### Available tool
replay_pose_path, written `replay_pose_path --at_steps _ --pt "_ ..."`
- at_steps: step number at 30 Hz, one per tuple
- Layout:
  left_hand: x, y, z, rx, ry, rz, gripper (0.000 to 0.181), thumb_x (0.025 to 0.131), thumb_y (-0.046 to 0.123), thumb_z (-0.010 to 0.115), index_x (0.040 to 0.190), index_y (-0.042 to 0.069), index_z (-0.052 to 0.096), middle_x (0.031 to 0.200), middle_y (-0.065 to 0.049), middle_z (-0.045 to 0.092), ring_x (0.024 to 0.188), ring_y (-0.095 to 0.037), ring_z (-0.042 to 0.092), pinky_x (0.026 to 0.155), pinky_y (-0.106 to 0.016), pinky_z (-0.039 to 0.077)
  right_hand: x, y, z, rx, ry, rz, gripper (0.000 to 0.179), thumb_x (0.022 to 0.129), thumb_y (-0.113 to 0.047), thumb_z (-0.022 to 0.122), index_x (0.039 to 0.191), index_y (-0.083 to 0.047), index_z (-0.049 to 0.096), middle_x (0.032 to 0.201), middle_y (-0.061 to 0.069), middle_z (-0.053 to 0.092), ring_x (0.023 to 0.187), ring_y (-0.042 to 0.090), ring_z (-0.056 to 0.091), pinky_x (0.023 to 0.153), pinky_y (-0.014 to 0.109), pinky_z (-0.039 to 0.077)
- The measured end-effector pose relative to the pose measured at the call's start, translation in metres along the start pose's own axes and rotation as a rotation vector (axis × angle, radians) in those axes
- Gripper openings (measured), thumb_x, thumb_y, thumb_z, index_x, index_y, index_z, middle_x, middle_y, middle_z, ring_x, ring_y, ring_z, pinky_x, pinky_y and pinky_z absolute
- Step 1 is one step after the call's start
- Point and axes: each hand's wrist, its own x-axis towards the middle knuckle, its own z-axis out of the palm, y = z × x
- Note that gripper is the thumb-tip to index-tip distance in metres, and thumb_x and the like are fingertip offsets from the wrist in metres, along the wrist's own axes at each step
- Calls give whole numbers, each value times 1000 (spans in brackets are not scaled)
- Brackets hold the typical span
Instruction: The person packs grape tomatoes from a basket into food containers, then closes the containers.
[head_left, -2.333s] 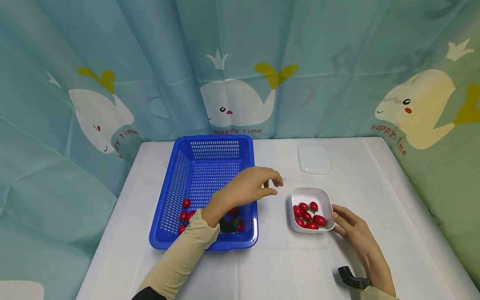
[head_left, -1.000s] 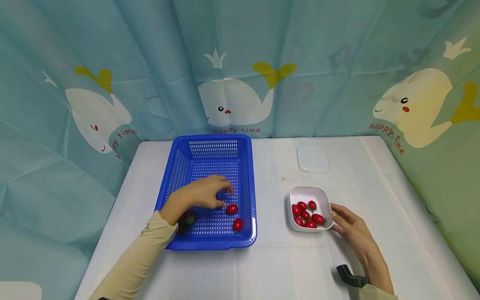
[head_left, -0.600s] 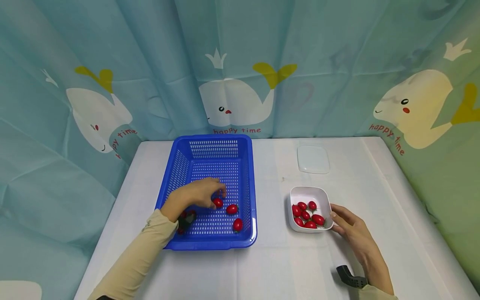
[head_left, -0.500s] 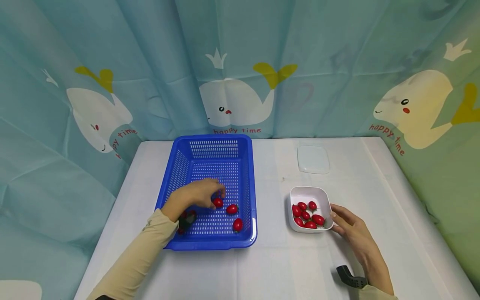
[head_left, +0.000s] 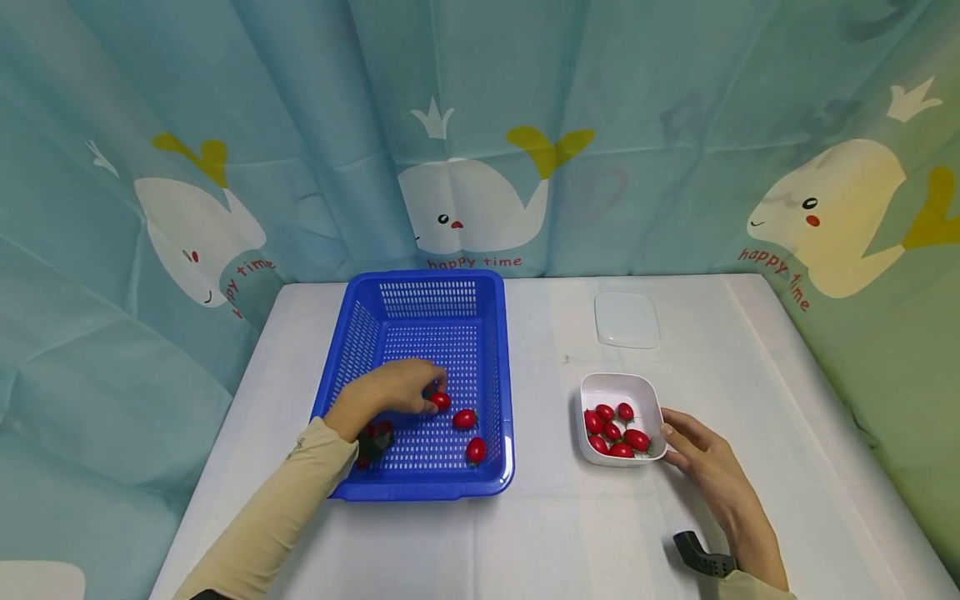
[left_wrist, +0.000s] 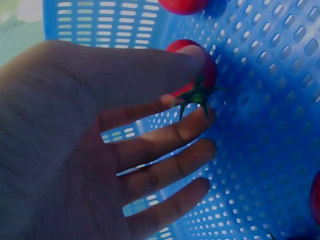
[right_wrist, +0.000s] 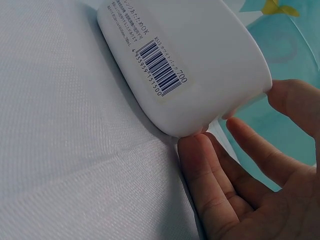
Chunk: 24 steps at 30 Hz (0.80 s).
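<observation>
Inside the blue plastic basket (head_left: 431,337), my left hand (head_left: 397,386) pinches a cherry tomato (head_left: 440,402). The left wrist view shows the thumb (left_wrist: 192,57) across this red tomato (left_wrist: 177,86) with its green stem star, the fingertips on its other side. Two more cherry tomatoes lie to its right and nearer the front; others at front left are partly hidden by my wrist. On the right, my right hand (head_left: 708,462) holds a white square container (head_left: 621,386) at its near right corner, thumb at the rim and fingers against the wall. Several cherry tomatoes (head_left: 637,440) lie in it.
A translucent square lid (head_left: 627,319) lies flat behind the container. Everything stands on a white-covered table (head_left: 555,533). A blue-green curtain (head_left: 330,167) with whale prints hangs along the back and sides. A black wrist strap piece (head_left: 705,557) sits by my right wrist.
My left hand has gone from beside the container back left into the basket and taken hold of a cherry tomato, shifting it slightly. My right hand has stayed at the container.
</observation>
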Motion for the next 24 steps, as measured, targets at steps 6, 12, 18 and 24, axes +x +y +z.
replay_pose_path --at_steps 6,12,18,24 --pt "-1 0 -2 -64 31 12 27 96 25 75 120 14 69 86 1 65 79 -16 58 76 -34 53 0 0 0 20 -2 -18 59 106 -31 62 151 4 45 118 -28 60 106 -10 63 88 14 56" --pt "-2 1 -5 -93 88 51 25 97 26 73 119 16 67 85 3 64 78 -15 58 74 -32 51 0 -1 1 -8 6 -5 63 106 -34 61 153 3 43 120 -27 56 106 -11 61 88 13 56" --pt "-8 4 -11 -139 191 82 20 97 26 73 114 19 67 95 3 68 86 -15 61 84 -37 56 0 0 1 -32 11 12 65 106 -36 61 154 2 41 124 -23 54 107 -12 60 88 12 55" --pt "-18 13 -20 -178 265 123 23 96 25 74 117 18 67 98 2 67 91 -17 61 86 -37 56 0 0 1 -32 11 10 64 106 -36 60 155 2 41 122 -26 54 107 -13 60 88 12 55"
